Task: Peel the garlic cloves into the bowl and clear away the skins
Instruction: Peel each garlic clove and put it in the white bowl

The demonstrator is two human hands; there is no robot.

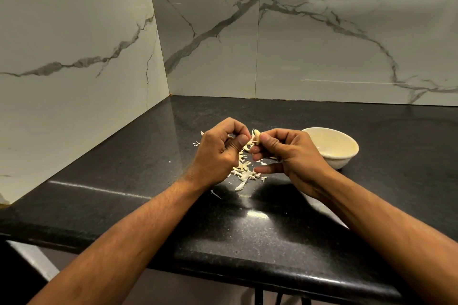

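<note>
Both hands meet above the black counter (272,230): the right hand (292,156) pinches a garlic clove (257,136) between thumb and forefinger, while the left hand (220,153) pinches a strip of its skin, likely to pull it free. Holding it here lets scraps fall onto the skins pile (244,171) below. Just right stands the cream bowl (347,156); its contents are unclear.

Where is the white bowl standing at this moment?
In the head view the white bowl stands on the black counter, right of centre, just beyond the right hand and right of the pile of garlic skins.
</note>
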